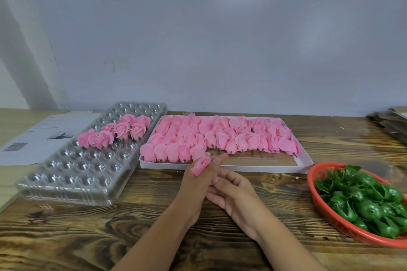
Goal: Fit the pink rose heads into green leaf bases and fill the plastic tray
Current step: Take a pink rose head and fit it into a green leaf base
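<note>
The left hand holds one pink rose head just in front of the white box of rose heads. The right hand touches it, fingers loose. Green leaf bases fill the red basket on the bench.

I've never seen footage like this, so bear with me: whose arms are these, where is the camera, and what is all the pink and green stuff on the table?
There is one picture, from a camera worn on a person's head, looking down at their own bare hands. The left hand holds a pink rose head; the right hand, beside it, seems empty. On the wooden table lie a clear plastic tray with a few finished roses, a white box of loose rose heads, a red basket of green leaf bases, and printed papers.
</note>
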Tool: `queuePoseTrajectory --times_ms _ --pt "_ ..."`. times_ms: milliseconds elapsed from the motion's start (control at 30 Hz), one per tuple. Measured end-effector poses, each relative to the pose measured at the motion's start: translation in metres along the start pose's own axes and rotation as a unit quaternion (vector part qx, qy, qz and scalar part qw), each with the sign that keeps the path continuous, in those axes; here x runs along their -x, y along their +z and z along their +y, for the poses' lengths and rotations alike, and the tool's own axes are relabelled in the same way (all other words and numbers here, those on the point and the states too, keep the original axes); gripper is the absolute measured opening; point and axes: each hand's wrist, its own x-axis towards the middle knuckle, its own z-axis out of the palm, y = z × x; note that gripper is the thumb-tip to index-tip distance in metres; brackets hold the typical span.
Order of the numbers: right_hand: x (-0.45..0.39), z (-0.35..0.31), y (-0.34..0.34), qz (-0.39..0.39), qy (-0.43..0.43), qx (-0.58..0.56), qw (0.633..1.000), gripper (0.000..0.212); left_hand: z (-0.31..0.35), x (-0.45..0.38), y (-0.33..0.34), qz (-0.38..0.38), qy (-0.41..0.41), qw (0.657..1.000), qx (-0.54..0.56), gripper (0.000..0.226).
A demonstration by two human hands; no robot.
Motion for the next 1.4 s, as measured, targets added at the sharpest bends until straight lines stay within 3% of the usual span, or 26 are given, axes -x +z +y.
queuePoseTrajectory --times_ms 267,400,533,633,700,800,833,900,967,1200,1333,1400 --pt "-0.004 0.000 -0.006 -0.049 0.043 -0.098 0.993 0.037 -0.001 0.003 0.003 -0.029 0.034 0.999 -0.029 0.023" --pt "-0.005 -0.001 -0.009 -0.051 0.081 -0.137 0.986 0.039 0.000 0.004 0.002 -0.053 0.044 0.997 -0.022 0.035" --pt "-0.004 -0.003 -0.012 -0.049 0.108 -0.156 0.981 0.038 0.002 0.006 -0.001 -0.094 0.045 0.994 -0.034 0.014" --pt "-0.003 -0.005 -0.012 -0.054 0.115 -0.145 0.981 0.033 0.002 0.006 -0.001 -0.084 0.041 0.994 -0.050 0.021" --pt "-0.004 -0.004 -0.011 -0.036 0.100 -0.101 0.989 0.026 0.002 0.006 0.001 -0.043 0.038 0.996 -0.063 0.021" --pt "-0.007 0.007 -0.010 0.035 0.008 0.108 0.993 0.021 0.000 0.004 0.002 0.027 0.033 0.997 -0.065 0.015" --pt "-0.007 0.010 -0.008 0.065 -0.042 0.198 0.977 0.020 -0.001 0.002 0.002 0.053 0.033 0.996 -0.070 0.014" --pt "-0.003 0.016 -0.004 0.105 -0.156 0.370 0.910 0.033 -0.002 0.001 0.003 0.084 0.037 0.994 -0.058 0.010" --pt "0.000 0.020 0.002 0.107 -0.213 0.444 0.864 0.040 -0.004 0.001 0.005 0.086 0.045 0.994 -0.049 0.007" --pt "-0.001 0.022 0.001 0.153 -0.239 0.411 0.866 0.045 -0.009 0.000 0.006 0.066 0.054 0.996 -0.036 0.018" --pt "-0.001 0.021 -0.002 0.111 -0.234 0.356 0.898 0.040 -0.009 -0.001 0.005 0.049 0.057 0.995 -0.062 0.009" --pt "-0.002 0.021 -0.002 0.099 -0.234 0.335 0.907 0.039 -0.008 -0.001 0.004 0.033 0.063 0.996 -0.061 0.016"
